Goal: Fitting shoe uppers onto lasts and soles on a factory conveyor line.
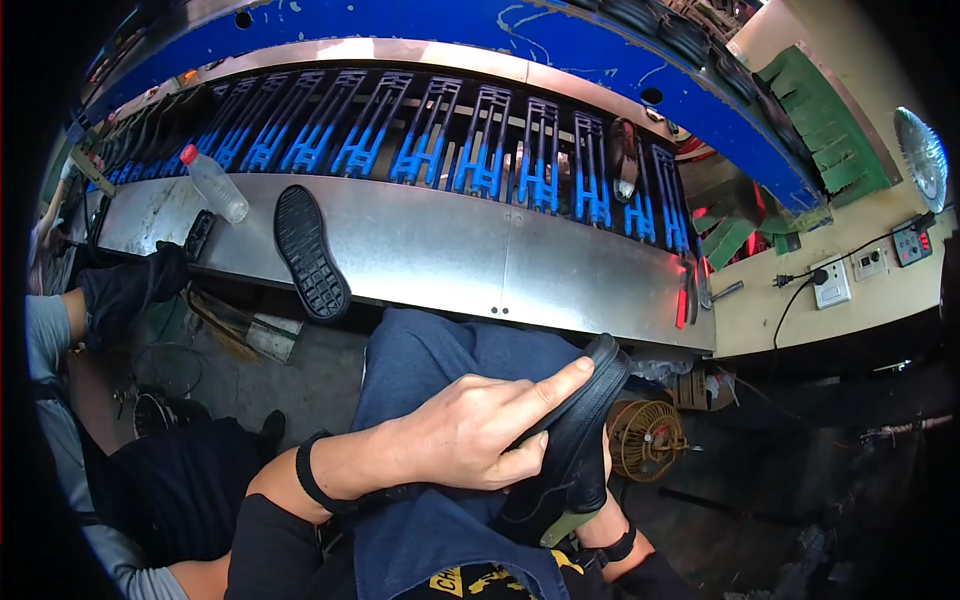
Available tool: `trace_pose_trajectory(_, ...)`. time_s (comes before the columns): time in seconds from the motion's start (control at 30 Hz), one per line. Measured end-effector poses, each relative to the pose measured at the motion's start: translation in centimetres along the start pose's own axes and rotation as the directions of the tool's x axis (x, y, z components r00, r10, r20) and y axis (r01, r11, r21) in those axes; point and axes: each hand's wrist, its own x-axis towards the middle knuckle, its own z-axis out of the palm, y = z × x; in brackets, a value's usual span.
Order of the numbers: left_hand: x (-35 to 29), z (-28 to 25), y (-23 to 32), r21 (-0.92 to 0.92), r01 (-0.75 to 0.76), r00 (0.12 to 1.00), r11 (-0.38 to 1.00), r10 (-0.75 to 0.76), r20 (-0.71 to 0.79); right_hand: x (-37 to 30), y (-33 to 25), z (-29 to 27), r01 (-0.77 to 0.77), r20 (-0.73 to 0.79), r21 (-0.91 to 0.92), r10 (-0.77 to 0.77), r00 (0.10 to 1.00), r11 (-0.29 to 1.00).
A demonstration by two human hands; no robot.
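Observation:
A black shoe [580, 425] is held above my lap, its toe tilted up and away from me. My left hand [480, 425] grips it from the left; the index finger stretches along the sole edge near the toe, and the other fingers curl against the upper. My right hand [602, 522] holds the shoe from the right near the heel, with most of its fingers hidden behind it. Beyond my hands, a loose black shoe sole [312, 258] lies tread up on the metal ledge [430, 235], sticking out past its near edge.
A conveyor with blue-tipped racks [480, 150] runs behind the ledge, carrying another shoe [625, 165]. A clear bottle [216, 185] lies on the ledge at left. Close by, a co-worker's gloved hand [135, 290] reaches in. A small fan [648, 440] stands low at right.

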Motion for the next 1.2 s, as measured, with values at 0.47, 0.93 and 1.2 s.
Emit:
trace_pose_trajectory(0.47, -0.9, 1.5, 1.4, 0.010, 0.085, 0.992, 0.996, -0.084, -0.091, 0.2, -0.2, -0.9, 0.081, -0.171, -0.251, -0.127, 0.977, 0.965)
trace_pose_trajectory(0.93, -1.8, 1.4, 2.2, -0.012, 0.026, 0.995, 1.000, -0.027, -0.098, -0.8, 0.6, -2.3, 0.161, -0.080, -0.110, -0.170, 0.982, 0.981)
trace_pose_trajectory(1.2, -2.2, 0.2, 4.0, -0.118, 0.106, 0.985, 0.987, -0.120, -0.127, -1.0, -0.4, -0.6, 0.078, -0.096, -0.187, -0.097, 0.991, 0.979)
